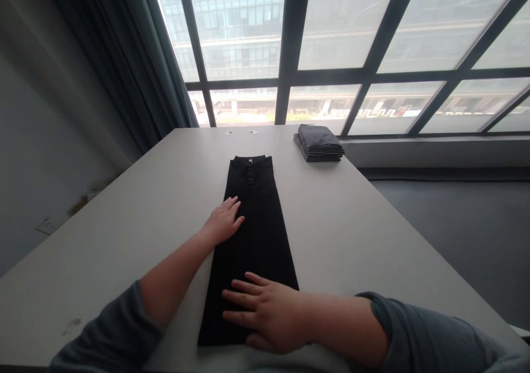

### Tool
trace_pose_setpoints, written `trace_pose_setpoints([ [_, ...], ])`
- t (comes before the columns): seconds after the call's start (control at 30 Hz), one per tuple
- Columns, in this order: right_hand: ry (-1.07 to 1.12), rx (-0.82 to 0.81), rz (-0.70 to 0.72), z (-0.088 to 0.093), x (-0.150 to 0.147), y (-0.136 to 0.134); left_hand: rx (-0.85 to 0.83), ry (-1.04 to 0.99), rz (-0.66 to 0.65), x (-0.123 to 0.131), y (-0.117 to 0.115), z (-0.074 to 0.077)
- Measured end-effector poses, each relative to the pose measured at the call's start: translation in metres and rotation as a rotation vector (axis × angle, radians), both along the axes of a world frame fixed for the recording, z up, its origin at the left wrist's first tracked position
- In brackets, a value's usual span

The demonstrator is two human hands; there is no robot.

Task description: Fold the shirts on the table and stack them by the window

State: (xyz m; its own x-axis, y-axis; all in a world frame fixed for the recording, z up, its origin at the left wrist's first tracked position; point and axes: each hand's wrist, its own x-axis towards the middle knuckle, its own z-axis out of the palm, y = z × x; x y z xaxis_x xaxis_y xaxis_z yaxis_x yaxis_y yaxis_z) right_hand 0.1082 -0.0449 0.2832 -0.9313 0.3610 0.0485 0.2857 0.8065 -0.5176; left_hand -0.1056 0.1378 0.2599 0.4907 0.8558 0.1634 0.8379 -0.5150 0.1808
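Observation:
A black buttoned shirt (259, 240) lies folded into a long narrow strip on the white table, its collar and short button placket at the far end. My left hand (223, 221) rests on its left edge, about midway along, with the fingers spread. Across the near end lies my right hand (269, 312), flat and with fingers apart, covering part of the lower right edge. Neither hand grips the cloth.
A stack of folded grey and dark clothes (318, 142) sits at the table's far right corner. Two small white-rimmed fittings are set near the back edge of the white table (351, 235). Large windows stand behind, a dark curtain (120, 47) at left.

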Motion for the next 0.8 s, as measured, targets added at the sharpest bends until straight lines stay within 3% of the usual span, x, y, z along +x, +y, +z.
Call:
trace_pose_setpoints([
  [0.1,0.024,0.037,-0.004,-0.006,0.000,-0.001,-0.012,0.051,0.047,0.015,0.047,-0.010],
  [0.23,0.020,0.035,-0.008,-0.009,0.000,0.000,-0.066,0.087,0.095,0.014,0.072,-0.022],
  [0.4,0.040,0.000,0.034,-0.007,0.000,0.004,-0.043,0.071,0.124,0.010,0.069,-0.026],
  [0.5,0.070,0.002,0.005,-0.001,0.002,0.021,-0.066,0.062,0.137,0.012,0.069,-0.023],
  [0.67,-0.023,0.106,-0.335,-0.006,0.026,0.072,-0.082,0.035,0.141,0.011,0.063,-0.018],
  [0.8,-0.191,0.138,-0.511,-0.021,0.051,0.096,-0.084,0.066,0.045,0.003,0.025,-0.016],
])
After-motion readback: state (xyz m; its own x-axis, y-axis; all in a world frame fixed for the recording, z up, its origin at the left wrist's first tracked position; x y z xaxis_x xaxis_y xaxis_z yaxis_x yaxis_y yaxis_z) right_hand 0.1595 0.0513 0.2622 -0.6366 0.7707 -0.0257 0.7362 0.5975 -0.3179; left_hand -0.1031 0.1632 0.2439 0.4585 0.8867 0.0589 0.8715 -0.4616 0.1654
